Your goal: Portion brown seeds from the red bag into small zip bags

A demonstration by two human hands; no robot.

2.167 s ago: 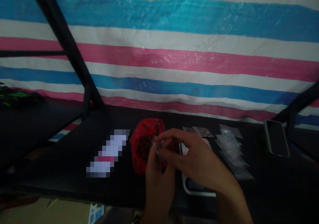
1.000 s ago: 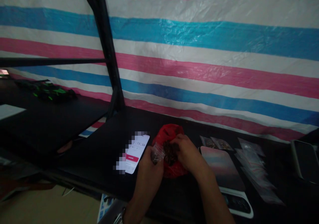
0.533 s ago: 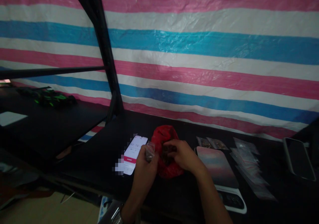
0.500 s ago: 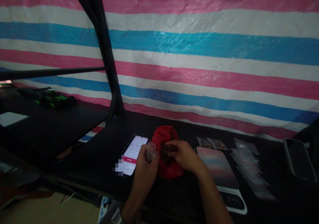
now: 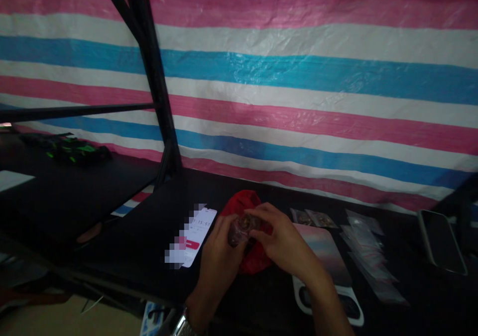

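Note:
My left hand [image 5: 222, 251] is closed round a small clear zip bag [image 5: 238, 232], holding it above a red bag [image 5: 257, 260]. My right hand [image 5: 280, 234] meets it at the zip bag's mouth, thumb and fingers pinched on small dark brown pieces [image 5: 254, 221]. What the pieces are is too dim and small to make out. Both hands hide much of the red bag's opening. Right of my right hand lies a flat kitchen scale [image 5: 330, 264]. Left of my left hand, a lit phone [image 5: 199, 231] shows a running timer.
Two filled zip bags [image 5: 321, 219] lie behind the scale. A fanned stack of clear zip bags [image 5: 368, 261] is to its right, then a dark-screened phone [image 5: 442, 239]. A black metal post [image 5: 157, 92] rises at left, before a striped sheet [image 5: 298, 92]. A green-black object [image 5: 70, 149] sits far left.
My right hand has come up out of the red bag with brown pieces, to the zip bag's mouth. My left hand has brought the zip bag over the red bag, towards it.

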